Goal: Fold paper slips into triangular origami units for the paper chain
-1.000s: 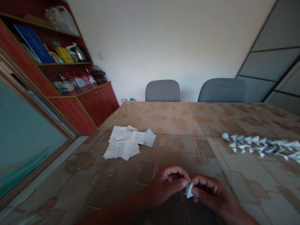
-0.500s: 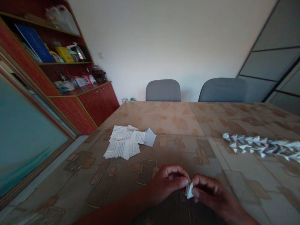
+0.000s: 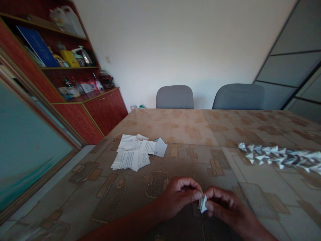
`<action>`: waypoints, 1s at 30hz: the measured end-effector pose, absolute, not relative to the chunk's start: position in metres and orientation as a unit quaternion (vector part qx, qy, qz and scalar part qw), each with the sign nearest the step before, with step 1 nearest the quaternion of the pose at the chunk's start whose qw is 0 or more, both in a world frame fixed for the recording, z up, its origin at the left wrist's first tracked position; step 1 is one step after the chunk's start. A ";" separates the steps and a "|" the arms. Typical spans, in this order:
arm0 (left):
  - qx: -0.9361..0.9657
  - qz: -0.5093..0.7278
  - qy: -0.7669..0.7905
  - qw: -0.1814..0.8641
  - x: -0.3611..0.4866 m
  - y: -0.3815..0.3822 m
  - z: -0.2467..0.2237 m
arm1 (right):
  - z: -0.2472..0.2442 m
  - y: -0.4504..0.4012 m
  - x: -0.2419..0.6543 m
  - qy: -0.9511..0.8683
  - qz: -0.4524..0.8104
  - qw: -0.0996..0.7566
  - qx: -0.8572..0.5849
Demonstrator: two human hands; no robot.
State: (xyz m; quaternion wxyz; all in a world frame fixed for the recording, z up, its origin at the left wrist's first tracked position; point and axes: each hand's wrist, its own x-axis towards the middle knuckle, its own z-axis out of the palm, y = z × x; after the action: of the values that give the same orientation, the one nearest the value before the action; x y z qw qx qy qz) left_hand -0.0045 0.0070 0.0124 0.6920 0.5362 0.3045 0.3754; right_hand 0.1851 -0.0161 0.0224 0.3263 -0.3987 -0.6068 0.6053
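Between my two hands, just above the near part of the table, is a small folded paper piece (image 3: 203, 204), white and pointed at its lower end. My left hand (image 3: 182, 195) pinches its upper left edge between thumb and forefinger. From the other side, my right hand (image 3: 225, 204) grips it with thumb and curled fingers. Part of the paper is hidden behind the fingertips. Farther off to the left lies a loose pile of printed paper slips (image 3: 135, 154). Rows of similar folded paper pieces (image 3: 281, 155) lie at the right.
A patterned cloth covers the table (image 3: 185, 124). Two grey chairs (image 3: 175, 97) stand behind its far edge, against a white wall. On the left, a red-brown cabinet (image 3: 100, 110) holds bottles, a kettle (image 3: 85, 56) and a blue folder (image 3: 37, 47).
The folded paper piece has turned slightly between the fingers, and its folds look a little more spread. Both hands stay in nearly the same place.
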 end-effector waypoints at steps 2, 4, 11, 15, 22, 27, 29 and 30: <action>0.529 0.373 0.298 0.701 -0.005 0.007 0.012 | 0.021 -0.016 0.186 -0.607 0.605 0.327 -0.399; 0.527 0.369 0.295 0.706 -0.005 0.007 0.011 | 0.020 -0.015 0.187 -0.609 0.604 0.326 -0.397; 0.572 0.380 0.297 0.664 -0.006 0.005 0.008 | 0.016 -0.016 0.186 -0.612 0.602 0.329 -0.394; 0.545 0.410 0.291 0.671 -0.004 0.004 0.013 | 0.017 -0.016 0.187 -0.607 0.596 0.350 -0.392; 0.524 0.443 0.253 0.681 -0.002 0.003 0.012 | 0.018 -0.015 0.190 -0.621 0.569 0.365 -0.398; 0.558 0.452 0.275 0.639 -0.003 0.002 0.006 | 0.017 -0.015 0.189 -0.621 0.578 0.356 -0.392; 0.565 0.456 0.283 0.626 -0.003 0.002 0.004 | 0.017 -0.016 0.188 -0.622 0.579 0.353 -0.391; 0.568 0.457 0.287 0.621 -0.003 0.002 0.004 | 0.017 -0.016 0.188 -0.622 0.580 0.355 -0.389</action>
State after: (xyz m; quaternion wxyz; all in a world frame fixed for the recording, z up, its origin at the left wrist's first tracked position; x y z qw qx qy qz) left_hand -0.0026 0.0022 0.0036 0.6213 0.5681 0.2870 0.4570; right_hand 0.1879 -0.0161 0.0167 0.3548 -0.3889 -0.6219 0.5797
